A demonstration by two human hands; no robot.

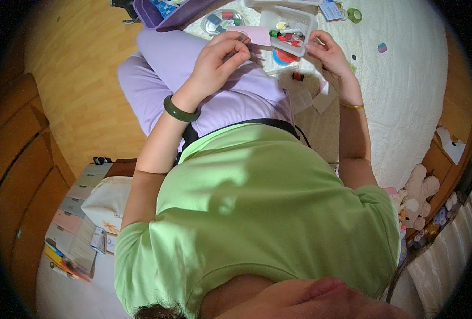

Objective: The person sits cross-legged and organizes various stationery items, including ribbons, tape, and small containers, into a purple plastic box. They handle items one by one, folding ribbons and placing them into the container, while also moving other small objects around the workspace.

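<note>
My left hand (224, 60), with a dark green bangle (181, 109) at its wrist, is raised over my lap. Between its fingers is a small clear piece (242, 37), too small to name surely. My right hand (329, 54) has its fingertips against the right rim of a white plastic basket (306, 24); whether they grip it is unclear. Inside the basket lie a green thread spool (275, 33) and small red and white items. A pink sheet (255, 35) lies between my left hand and the basket. Blue and red discs (285, 57) show below the basket.
A round clear case (220, 20) with several thread spools lies behind my left hand, near a purple bin (152, 16). A dark red spool (298, 76) lies below the basket. Green tape (354, 15) and a pink-blue piece (382, 48) rest on the white bedding (403, 91).
</note>
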